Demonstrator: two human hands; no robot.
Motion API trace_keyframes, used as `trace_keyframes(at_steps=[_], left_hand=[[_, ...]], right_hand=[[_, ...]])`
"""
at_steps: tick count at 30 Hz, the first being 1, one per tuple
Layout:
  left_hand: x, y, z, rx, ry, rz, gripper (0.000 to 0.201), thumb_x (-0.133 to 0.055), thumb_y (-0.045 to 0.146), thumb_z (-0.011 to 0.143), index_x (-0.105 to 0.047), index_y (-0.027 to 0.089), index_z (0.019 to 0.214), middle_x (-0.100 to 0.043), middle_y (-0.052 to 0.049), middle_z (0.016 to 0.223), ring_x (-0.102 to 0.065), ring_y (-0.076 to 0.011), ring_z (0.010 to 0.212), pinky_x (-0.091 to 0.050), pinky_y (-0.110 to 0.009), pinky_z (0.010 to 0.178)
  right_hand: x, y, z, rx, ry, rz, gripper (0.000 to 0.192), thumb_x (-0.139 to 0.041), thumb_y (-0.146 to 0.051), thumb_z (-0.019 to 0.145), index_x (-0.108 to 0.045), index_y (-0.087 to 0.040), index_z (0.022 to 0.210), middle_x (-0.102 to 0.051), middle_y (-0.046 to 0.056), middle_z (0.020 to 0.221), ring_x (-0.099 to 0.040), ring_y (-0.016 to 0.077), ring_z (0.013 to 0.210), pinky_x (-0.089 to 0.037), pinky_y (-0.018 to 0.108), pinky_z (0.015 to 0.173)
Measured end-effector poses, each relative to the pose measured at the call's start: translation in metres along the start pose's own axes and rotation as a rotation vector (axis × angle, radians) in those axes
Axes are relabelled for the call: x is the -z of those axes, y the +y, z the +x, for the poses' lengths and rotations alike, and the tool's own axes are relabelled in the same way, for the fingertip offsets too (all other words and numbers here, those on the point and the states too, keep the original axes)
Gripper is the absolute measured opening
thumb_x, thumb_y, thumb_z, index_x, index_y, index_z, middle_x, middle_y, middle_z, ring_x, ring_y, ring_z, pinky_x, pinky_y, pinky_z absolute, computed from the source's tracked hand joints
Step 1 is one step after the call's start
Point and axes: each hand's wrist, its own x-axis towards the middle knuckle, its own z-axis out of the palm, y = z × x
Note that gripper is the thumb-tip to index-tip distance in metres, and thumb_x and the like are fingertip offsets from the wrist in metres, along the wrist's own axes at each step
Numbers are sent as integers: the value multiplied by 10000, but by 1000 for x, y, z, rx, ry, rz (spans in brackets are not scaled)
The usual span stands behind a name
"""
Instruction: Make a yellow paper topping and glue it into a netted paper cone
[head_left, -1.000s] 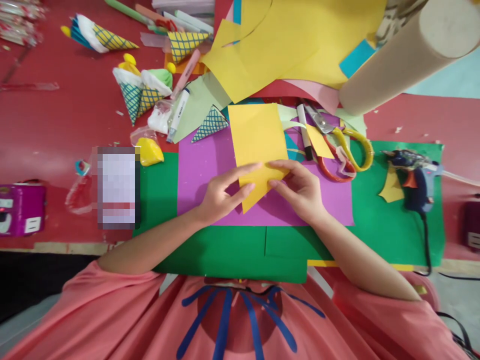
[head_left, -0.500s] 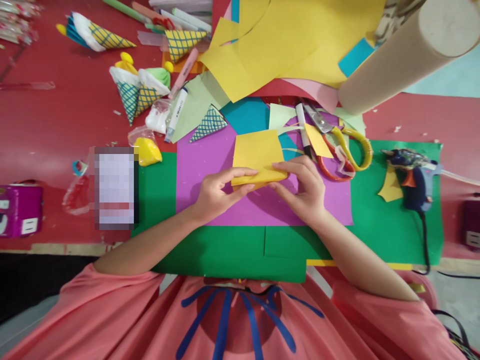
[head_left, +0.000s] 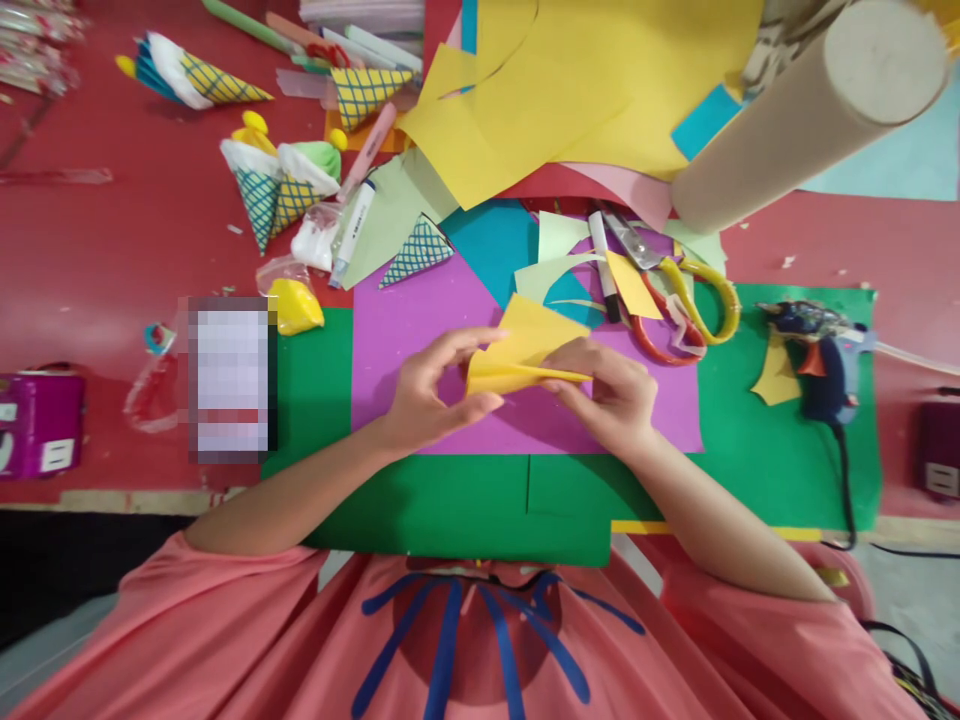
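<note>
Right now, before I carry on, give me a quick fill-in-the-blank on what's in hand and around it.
1. Both hands, left hand and right hand, hold a folded sheet of ____ paper.
2. Under the hands lies a ____ sheet on green sheets.
3. The scissors have ____ handles.
4. The glue gun lies toward the person's ____ side.

Missing words: yellow; purple; yellow; right

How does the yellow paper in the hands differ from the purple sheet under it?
The yellow paper is folded and lifted, pinched by the left hand and right hand; the purple sheet lies flat and untouched on green paper. The yellow paper is smaller. Both are plain coloured craft paper.
</note>
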Motion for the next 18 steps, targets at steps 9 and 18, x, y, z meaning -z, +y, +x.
trace_keyframes(at_steps=[9,18], left_hand=[[1,-1,16,355,-159,-433,724,-289,828,822,-647,213,953,-628,-39,705,-592,-154,596,-477,-283,521],[-2,-3,10,265,-93,-64,301,-614,458,892,-689,224,1066,-734,-36,1030,-682,-128,811,-527,-207,637]], right_hand=[[-8,-12,0,-571,-12,430,199,-783,-393,753,-711,-209,776,-732,4,744,-667,136,646,-547,248,562],[-18,-1,0,-561,9,338,294,-765,-398,762,-678,-211,971,-751,38,967,-710,167,846,-589,296,692]])
